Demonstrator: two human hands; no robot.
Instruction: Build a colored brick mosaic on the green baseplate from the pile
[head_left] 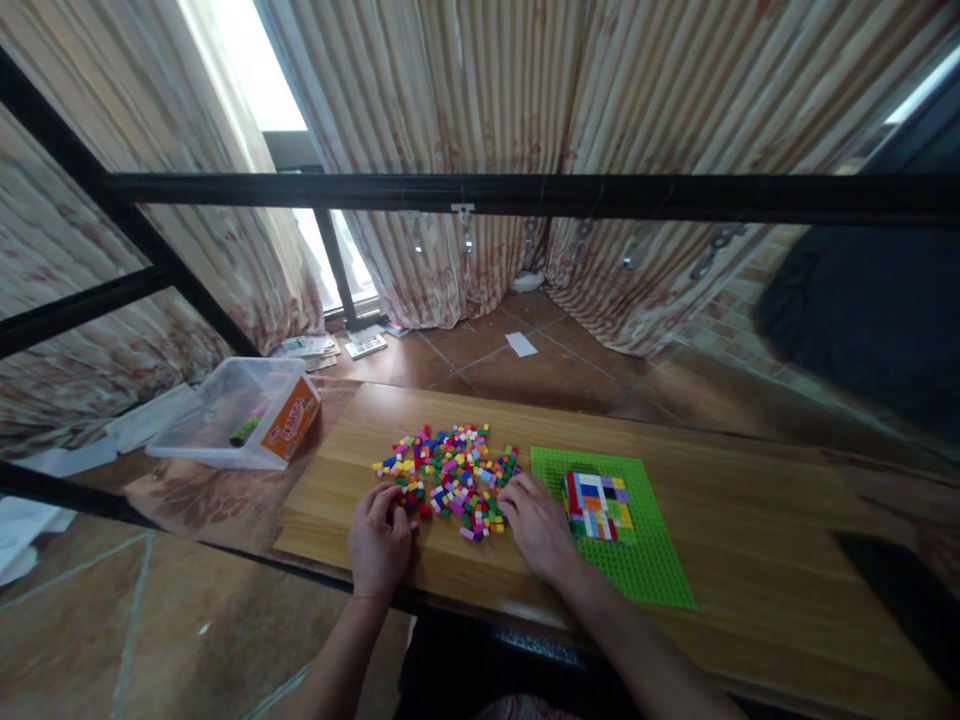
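Note:
A loose pile of small multicoloured toy bricks (457, 470) lies spread on a wooden tabletop (750, 520). At the pile's left edge is my left hand (377, 535), its fingers curled closed against red and green bricks; anything inside them is hidden. My right hand (536, 525) touches the pile's right edge with bent fingers drawn together, and what they pinch is too small to make out. Just right of that hand lies a green studded baseplate (664, 565). A compact block of assembled bricks (598, 506) in mixed colours sits on it.
A clear plastic box (202, 455) with an orange label and a few green pieces inside stands left of the tabletop. Black metal bars (510, 192) cross in front of striped curtains (465, 100). A dark flat object (892, 570) lies at the right end.

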